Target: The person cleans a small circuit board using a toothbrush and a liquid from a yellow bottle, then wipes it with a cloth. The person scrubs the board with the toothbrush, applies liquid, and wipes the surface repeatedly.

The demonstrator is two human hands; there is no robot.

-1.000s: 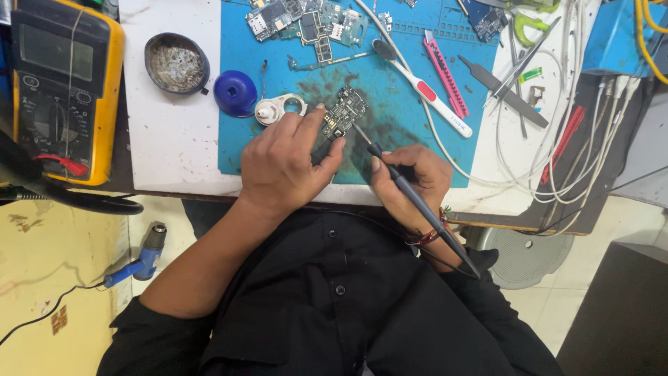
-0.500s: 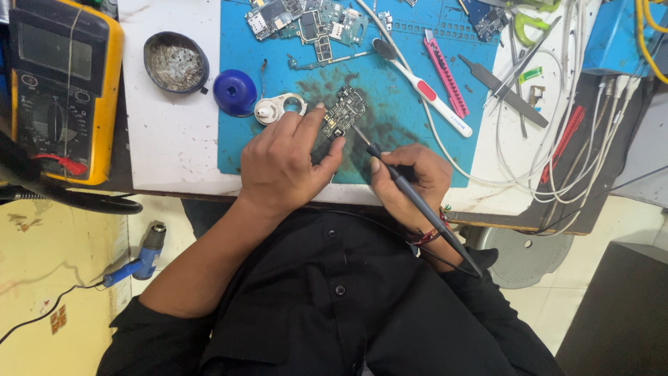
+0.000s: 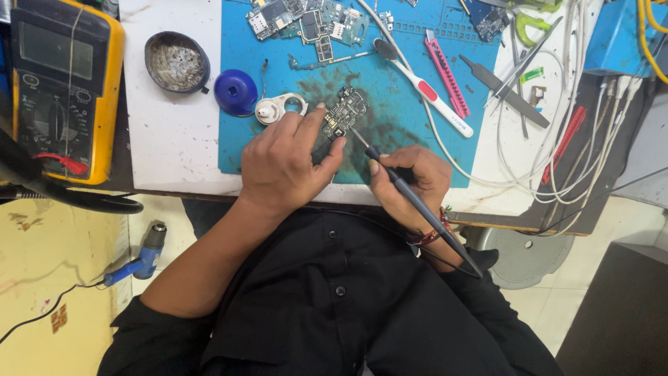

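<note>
Almost nothing has changed since 1 second ago: both hands stay in place, so the probing of the same spot goes on. The left hand (image 3: 282,163) pins the small dark circuit board (image 3: 344,111) flat on the blue mat (image 3: 403,139). The fingers of the right hand (image 3: 410,181) are closed on the thin black probe (image 3: 410,198), its tip touching the board's lower edge.
</note>
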